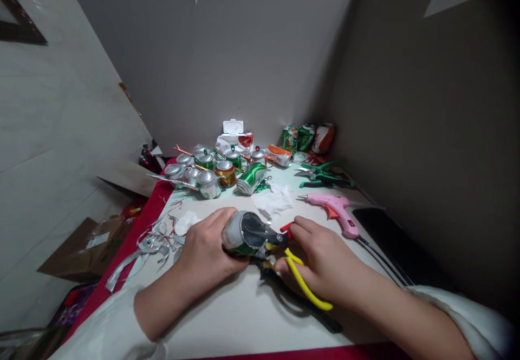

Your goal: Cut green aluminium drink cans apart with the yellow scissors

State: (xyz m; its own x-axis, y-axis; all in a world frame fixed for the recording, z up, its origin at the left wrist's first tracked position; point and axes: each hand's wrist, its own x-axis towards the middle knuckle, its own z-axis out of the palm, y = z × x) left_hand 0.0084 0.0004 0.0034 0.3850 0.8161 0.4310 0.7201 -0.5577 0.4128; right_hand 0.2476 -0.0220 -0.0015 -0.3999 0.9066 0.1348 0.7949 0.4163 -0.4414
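My left hand [209,241] is wrapped around a cut drink can [235,234], tilted so that its dark opening faces right. In my right hand [317,252] is a pair of pliers with yellow and red handles [303,284]. The dark jaws of the pliers reach into the can's opening at its rim; what they grip there is too small to tell. Beneath the right hand another dark-handled hand tool [317,314] lies on the white tabletop [219,322], partly hidden.
Several small can pots [209,184] stand at the back left, beside a green can [251,178] on its side. Crumpled tissue [274,197] lies mid-table. To the right are a pink glue gun [335,208] and green-handled snips [320,173]. Metal strips [152,246] litter the left.
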